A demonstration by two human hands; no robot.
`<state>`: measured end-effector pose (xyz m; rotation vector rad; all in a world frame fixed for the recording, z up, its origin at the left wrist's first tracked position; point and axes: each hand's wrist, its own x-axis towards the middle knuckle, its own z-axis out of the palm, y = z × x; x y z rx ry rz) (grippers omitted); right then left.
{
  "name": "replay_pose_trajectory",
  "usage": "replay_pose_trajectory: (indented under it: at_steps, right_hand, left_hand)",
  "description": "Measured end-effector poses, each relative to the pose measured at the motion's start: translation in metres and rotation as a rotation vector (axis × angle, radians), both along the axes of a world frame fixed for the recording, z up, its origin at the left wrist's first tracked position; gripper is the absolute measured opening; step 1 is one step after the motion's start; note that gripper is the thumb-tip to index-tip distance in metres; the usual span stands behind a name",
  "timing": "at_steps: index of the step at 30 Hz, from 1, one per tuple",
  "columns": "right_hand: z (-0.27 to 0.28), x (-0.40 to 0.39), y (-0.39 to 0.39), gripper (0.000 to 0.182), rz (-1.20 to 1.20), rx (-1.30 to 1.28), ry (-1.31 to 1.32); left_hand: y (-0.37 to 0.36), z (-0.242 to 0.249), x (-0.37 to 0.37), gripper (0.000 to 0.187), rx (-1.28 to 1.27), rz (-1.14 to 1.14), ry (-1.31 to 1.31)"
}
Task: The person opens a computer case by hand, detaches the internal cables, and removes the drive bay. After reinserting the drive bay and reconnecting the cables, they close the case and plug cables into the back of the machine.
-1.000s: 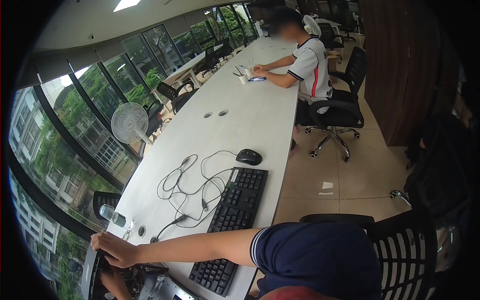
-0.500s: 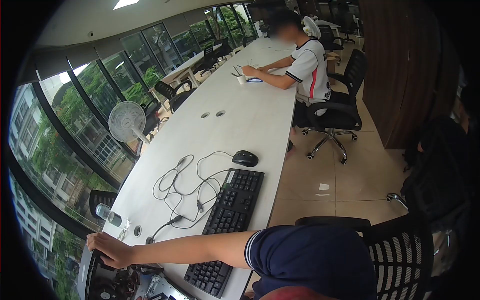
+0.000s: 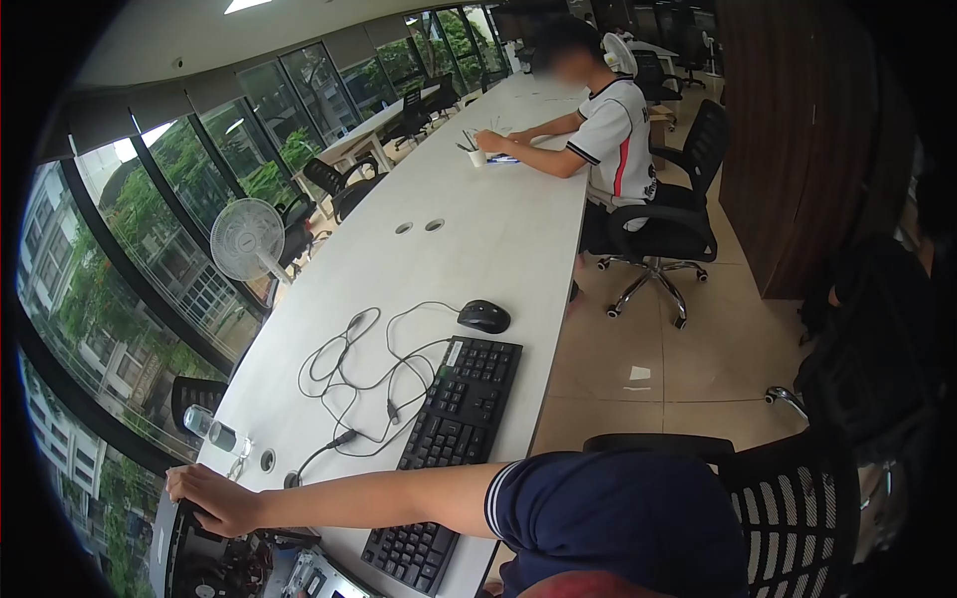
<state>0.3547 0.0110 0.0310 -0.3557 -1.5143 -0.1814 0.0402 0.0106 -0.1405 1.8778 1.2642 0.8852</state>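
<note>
My right hand (image 3: 214, 501) is at the lower left, at the end of an outstretched arm in a navy sleeve. Its fingers curl over the top edge of an open computer case (image 3: 162, 538). Inside the case, dark parts and a silver metal frame show, cut off by the bottom of the view. Beneath my forearm lies a black keyboard (image 3: 461, 407), partly covered by the arm. A black mouse (image 3: 484, 316) sits beyond the keyboard, with tangled black cables (image 3: 344, 371) to its left. My left hand is out of view.
A glass jar (image 3: 221, 437) lies near the desk's (image 3: 399, 279) window-side edge. Farther along, a seated person (image 3: 613, 135) works beside a white cup (image 3: 478, 157) of pens. A white fan (image 3: 247, 239) stands by the windows. My chair (image 3: 793, 518) is behind my shoulder.
The whole view has shifted very slightly. My right hand keeps its grip on the case edge, and the keyboard, mouse and cables lie as before.
</note>
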Motion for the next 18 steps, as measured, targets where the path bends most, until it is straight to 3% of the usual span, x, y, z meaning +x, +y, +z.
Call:
replay_pose_trajectory:
  at_steps: [2, 6, 9, 15, 18]
  right_hand:
    - [-0.002, 0.001, 0.001, 0.051, 0.008, -0.034, -0.03]
    - [-0.001, 0.001, 0.0, 0.049, 0.002, -0.014, -0.011]
    - [-0.001, 0.0, 0.001, 0.048, -0.004, 0.009, 0.007]
    - [-0.001, -0.001, 0.001, 0.048, 0.001, 0.014, 0.012]
    - [-0.001, -0.001, 0.001, 0.048, 0.011, 0.013, 0.021]
  left_hand:
    - [-0.009, 0.008, 0.007, 0.036, 0.043, 0.016, 0.053]
    - [-0.036, 0.03, 0.024, 0.075, 0.49, 0.111, 0.566]
    - [-0.049, 0.057, 0.041, 0.093, 0.072, 0.078, 0.506]
    - [-0.073, 0.084, 0.062, 0.098, 0.176, 0.14, 0.729]
    - [-0.059, 0.078, 0.041, 0.095, -0.02, 0.081, 0.505]
